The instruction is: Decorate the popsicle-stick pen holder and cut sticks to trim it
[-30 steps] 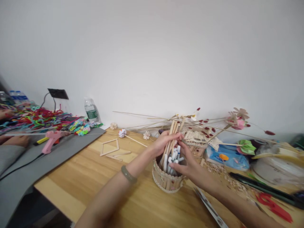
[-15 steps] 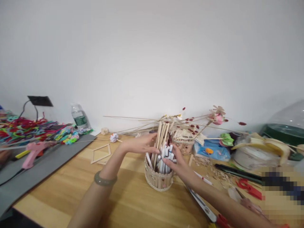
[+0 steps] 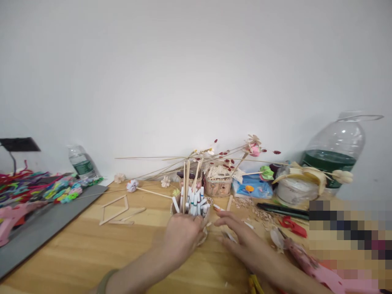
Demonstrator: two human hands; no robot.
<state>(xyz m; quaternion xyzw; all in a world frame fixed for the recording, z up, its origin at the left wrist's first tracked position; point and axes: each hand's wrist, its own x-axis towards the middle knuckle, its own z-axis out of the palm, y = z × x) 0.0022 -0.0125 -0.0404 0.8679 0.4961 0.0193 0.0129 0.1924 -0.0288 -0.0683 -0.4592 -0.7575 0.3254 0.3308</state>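
Observation:
A pen holder (image 3: 176, 203) with white markers (image 3: 196, 201) and thin wooden sticks (image 3: 186, 183) standing in it is in the middle of the wooden table. My left hand (image 3: 184, 237) is curled at its near side and hides most of its front; the fingertips are partly out of sight. To the right of the holder my right hand (image 3: 241, 237) has its fingers apart, with nothing held in it. Scissors (image 3: 228, 236) lie beneath that hand, mostly covered by it.
Behind stand a decorated basket (image 3: 218, 185), dried flowers (image 3: 253, 150) and a blue packet (image 3: 252, 187). At right are a banana peel (image 3: 315, 177), a large bottle (image 3: 333, 155) and red scissors handles (image 3: 293, 227). Popsicle sticks (image 3: 114, 213) and a glue gun (image 3: 14, 218) lie left.
My left hand has moved from the sticks down to the holder's front. My right hand has left the markers and moved right. The view has shifted right.

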